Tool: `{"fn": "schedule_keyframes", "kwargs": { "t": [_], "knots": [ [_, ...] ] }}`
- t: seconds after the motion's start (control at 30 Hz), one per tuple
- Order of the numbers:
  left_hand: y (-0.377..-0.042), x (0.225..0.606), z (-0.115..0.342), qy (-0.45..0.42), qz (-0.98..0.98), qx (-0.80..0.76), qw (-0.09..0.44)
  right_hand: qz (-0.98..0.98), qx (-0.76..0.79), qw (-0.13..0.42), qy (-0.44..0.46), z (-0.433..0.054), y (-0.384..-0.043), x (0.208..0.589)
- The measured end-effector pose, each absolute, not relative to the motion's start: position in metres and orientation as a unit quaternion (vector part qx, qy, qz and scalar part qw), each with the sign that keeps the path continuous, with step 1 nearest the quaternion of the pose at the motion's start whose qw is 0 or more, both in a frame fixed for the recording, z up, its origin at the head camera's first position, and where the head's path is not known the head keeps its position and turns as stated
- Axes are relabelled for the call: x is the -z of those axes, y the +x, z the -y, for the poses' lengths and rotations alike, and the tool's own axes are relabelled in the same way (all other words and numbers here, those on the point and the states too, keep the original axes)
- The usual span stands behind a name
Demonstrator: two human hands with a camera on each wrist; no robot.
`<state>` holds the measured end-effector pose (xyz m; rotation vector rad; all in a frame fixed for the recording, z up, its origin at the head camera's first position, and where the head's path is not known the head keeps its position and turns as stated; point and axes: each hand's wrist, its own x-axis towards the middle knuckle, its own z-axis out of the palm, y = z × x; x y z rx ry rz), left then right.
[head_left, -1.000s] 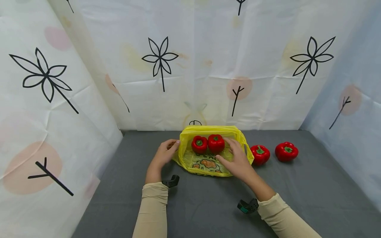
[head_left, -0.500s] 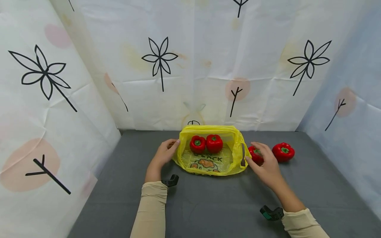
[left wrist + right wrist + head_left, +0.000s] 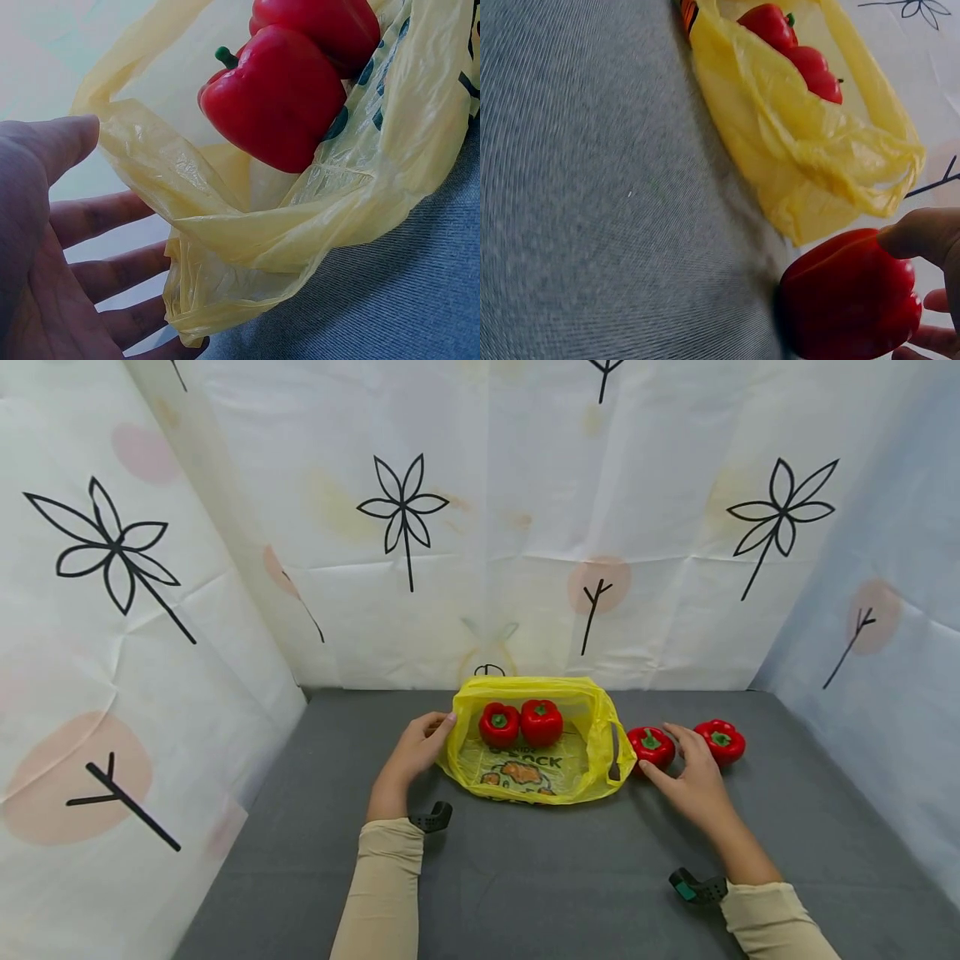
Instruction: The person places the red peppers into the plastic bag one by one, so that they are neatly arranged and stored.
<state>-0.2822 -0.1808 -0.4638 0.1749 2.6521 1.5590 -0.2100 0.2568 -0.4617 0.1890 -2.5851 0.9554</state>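
From where I stand, the person's right hand (image 3: 693,781) grasps the near pepper (image 3: 647,748), thumb on one side and fingers bent round the other; how firmly, I can't tell. That pepper rests just outside the yellow bag (image 3: 606,781), at its right end. The left hand (image 3: 411,750) is at the bag's left end, fingers fairly straight behind the plastic and thumb by the rim, clutching nothing that I can see.

Inside the bag, two red peppers (image 3: 542,727) sit side by side toward its back. Beyond the right hand, a far pepper (image 3: 720,745) lies farther right of the bag. Everything is on a grey cloth (image 3: 525,877), with a patterned curtain (image 3: 510,527) behind the bag.

I'd judge the step in hand to be picking up the near pepper. The next move seems to call for a secure grip, then a lift clear of the bag's rim.
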Motion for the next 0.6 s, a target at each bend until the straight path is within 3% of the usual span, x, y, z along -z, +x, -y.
{"fn": "schedule_keyframes", "kwargs": {
  "t": [0.37, 0.6],
  "knots": [
    [-0.281, 0.465, 0.177, 0.056, -0.864, -0.499, 0.036, 0.932, -0.338, 0.127, 0.043, -0.26, -0.215, 0.468],
    [-0.282, 0.466, 0.176, 0.059, -0.862, -0.502, 0.035, 0.93, -0.346, 0.118, 0.045, -0.26, -0.217, 0.474]
  ]
}}
